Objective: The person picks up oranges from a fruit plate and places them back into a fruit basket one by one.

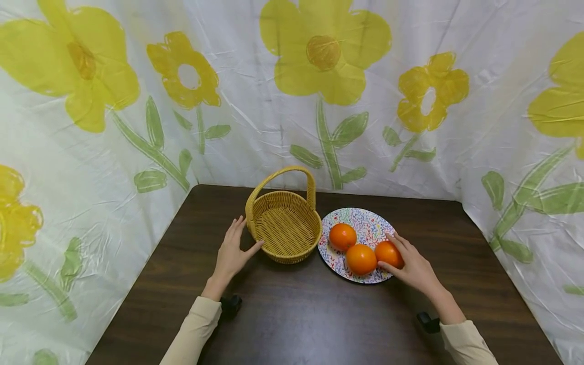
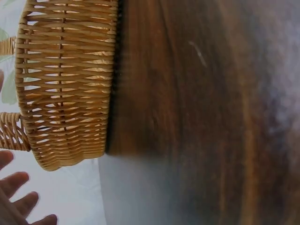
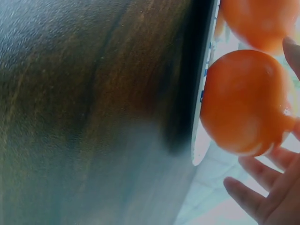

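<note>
A yellow woven wicker basket (image 1: 285,228) with one tall arched handle stands on the table. My left hand (image 1: 233,253) is at its left side, fingers straight and thumb spread. In the left wrist view, the fingertips (image 2: 27,202) are beside the basket (image 2: 68,84), near the handle's base. To the right, a round plate (image 1: 335,261) with a multicoloured pattern carries three oranges. My right hand (image 1: 416,266) reaches around the rightmost orange (image 1: 389,254), thumb in front and fingers behind. The right wrist view has its fingers spread close by this orange (image 3: 246,103); firm contact cannot be made out.
The other two oranges, one at the plate's left (image 1: 342,236) and one at its front (image 1: 361,259), sit close together. The dark wooden table (image 1: 292,319) extends toward me. A white curtain (image 1: 255,126) with yellow flowers hangs behind and at both sides.
</note>
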The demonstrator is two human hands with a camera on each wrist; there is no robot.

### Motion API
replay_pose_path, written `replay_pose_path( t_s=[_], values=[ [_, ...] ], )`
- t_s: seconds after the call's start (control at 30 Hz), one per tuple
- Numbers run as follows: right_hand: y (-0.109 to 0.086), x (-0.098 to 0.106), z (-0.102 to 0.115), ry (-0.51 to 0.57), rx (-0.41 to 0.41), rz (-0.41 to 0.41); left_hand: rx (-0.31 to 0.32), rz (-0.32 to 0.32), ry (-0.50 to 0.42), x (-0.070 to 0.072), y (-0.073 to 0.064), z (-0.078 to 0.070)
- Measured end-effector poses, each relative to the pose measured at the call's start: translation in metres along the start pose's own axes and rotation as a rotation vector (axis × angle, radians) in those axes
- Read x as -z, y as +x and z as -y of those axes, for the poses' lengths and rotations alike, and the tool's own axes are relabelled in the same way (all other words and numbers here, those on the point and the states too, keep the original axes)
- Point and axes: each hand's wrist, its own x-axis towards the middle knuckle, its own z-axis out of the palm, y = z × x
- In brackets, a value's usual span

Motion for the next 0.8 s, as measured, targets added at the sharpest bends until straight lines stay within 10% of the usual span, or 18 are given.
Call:
replay_pose_path(
  t_s=[0.3,0.8],
  values=[
    [-0.0018,-0.0028,-0.0005,0.012,-0.009,0.019,0.072,0.128,0.03,-0.0042,0.0005,0.0052],
    [0.0026,0.0005,0.001,0.037,0.006,-0.027,0.037,0.15,0.061,-0.0038,0.0003,0.005]
  ],
)
